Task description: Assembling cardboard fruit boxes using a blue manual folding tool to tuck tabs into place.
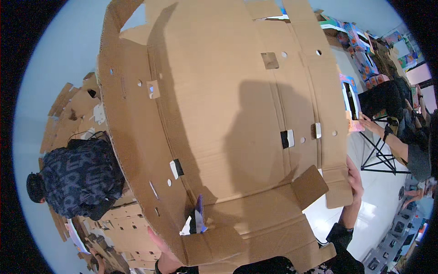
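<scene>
A large, partly folded brown cardboard box [219, 128] stands up before me and fills most of the head view, with its plain inner side facing me. It has creases, round holes, square cut-outs and flaps. My left hand [165, 253] grips its lower left edge; most of the fingers are behind the board. At the lower right, my right hand [354, 182] is closed on the edge of a side flap [338, 182], its fingertips hidden. A purple-and-white printed tab [199, 214] stands up in the bottom left corner. A dark shadow falls across the board.
On the left a person in a dark patterned top [82, 176] bends by stacked flattened cardboard [125, 228]. To the right, another person's hand [367, 123] touches a colourful printed carton [350, 100] above a black folding stand [381, 157]. Grey trays [397, 228] line the lower right.
</scene>
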A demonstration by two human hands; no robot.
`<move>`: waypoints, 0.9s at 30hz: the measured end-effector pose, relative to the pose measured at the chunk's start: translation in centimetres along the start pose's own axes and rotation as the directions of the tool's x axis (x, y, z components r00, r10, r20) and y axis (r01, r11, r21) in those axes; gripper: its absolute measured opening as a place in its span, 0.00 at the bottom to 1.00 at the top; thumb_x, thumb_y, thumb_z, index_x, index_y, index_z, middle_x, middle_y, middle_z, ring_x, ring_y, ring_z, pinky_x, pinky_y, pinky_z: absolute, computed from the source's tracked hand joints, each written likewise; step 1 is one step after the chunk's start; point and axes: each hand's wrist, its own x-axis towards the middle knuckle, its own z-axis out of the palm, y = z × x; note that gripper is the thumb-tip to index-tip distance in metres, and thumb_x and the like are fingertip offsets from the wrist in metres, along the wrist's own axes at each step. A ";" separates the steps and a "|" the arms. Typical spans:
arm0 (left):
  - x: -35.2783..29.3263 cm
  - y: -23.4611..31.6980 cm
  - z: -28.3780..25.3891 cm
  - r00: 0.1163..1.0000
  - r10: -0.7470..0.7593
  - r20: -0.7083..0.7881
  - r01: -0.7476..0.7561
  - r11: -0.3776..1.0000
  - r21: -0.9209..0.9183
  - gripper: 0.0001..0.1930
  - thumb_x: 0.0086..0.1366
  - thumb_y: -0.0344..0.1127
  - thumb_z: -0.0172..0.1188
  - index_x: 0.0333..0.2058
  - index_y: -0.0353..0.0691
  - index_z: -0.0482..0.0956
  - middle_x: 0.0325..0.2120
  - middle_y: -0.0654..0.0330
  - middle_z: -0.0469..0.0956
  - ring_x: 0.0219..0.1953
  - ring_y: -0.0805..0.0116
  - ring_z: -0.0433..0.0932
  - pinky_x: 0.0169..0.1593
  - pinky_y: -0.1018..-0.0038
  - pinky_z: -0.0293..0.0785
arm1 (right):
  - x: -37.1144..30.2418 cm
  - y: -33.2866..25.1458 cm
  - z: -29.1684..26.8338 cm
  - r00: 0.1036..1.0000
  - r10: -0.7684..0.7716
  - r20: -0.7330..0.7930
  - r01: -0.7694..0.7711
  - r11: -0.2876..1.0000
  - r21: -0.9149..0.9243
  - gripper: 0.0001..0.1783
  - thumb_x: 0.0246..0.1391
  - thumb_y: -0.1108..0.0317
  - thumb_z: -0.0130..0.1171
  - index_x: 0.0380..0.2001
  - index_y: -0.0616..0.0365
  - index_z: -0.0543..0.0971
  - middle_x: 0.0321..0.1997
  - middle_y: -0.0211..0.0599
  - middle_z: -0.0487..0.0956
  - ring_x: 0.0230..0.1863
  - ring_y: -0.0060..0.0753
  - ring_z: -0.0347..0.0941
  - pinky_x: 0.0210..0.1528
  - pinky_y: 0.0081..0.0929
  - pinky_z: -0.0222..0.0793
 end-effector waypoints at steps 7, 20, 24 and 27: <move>-0.9 0.2 1.1 0.992 -0.120 -0.022 0.120 0.992 -0.029 0.16 0.55 0.44 0.63 0.44 0.51 0.84 0.61 0.47 0.67 0.64 0.44 0.61 0.66 0.48 0.54 | -4.8 1.0 3.3 0.943 -0.230 -0.240 0.138 0.928 -0.346 0.50 0.41 0.51 0.72 0.64 0.66 0.64 0.60 0.48 0.73 0.54 0.40 0.75 0.53 0.39 0.74; 6.5 2.8 2.4 0.843 -0.027 0.538 -0.137 0.956 0.261 0.33 0.46 0.37 0.62 0.57 0.52 0.79 0.64 0.56 0.70 0.67 0.55 0.63 0.62 0.55 0.62 | 3.5 -5.0 16.4 0.607 -0.351 0.713 0.766 0.019 -0.643 0.34 0.31 0.75 0.73 0.49 0.43 0.82 0.61 0.42 0.72 0.58 0.47 0.69 0.55 0.40 0.70; 7.8 3.0 1.0 0.725 -0.032 0.688 -0.141 0.971 0.194 0.36 0.46 0.38 0.63 0.59 0.56 0.77 0.65 0.64 0.69 0.66 0.60 0.65 0.66 0.62 0.56 | 3.4 -4.7 16.5 0.441 -0.396 0.805 0.838 -0.138 -0.527 0.30 0.35 0.73 0.72 0.48 0.41 0.85 0.59 0.34 0.74 0.55 0.36 0.70 0.53 0.36 0.73; 7.8 2.9 -1.1 0.515 -0.069 0.854 -0.069 0.990 0.122 0.37 0.51 0.44 0.65 0.64 0.57 0.72 0.67 0.65 0.67 0.67 0.62 0.63 0.67 0.63 0.58 | 1.9 -4.8 16.5 0.558 -0.280 0.781 0.796 -0.085 -0.600 0.23 0.47 0.64 0.71 0.50 0.39 0.84 0.59 0.20 0.76 0.51 0.25 0.71 0.59 0.36 0.72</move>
